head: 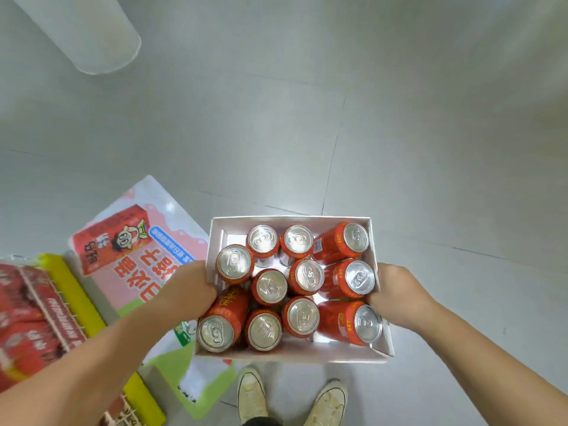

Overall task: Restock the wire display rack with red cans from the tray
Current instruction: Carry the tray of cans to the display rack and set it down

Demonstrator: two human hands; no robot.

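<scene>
Above the grey tiled floor [399, 118], the left hand [192, 290] and right hand [396, 293] each grip a side wall of the shallow white cardboard tray [292, 219]. Its red aluminium cans [272, 285] lean loosely, so tilting it toward the wire display rack [69, 315] could spill them.

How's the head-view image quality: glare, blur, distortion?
Head view: specular glare on the lids of the red cans and inside the tray; fisheye stretch toward the edges; wire rack at lower left is soft; floor evenly lit.
</scene>
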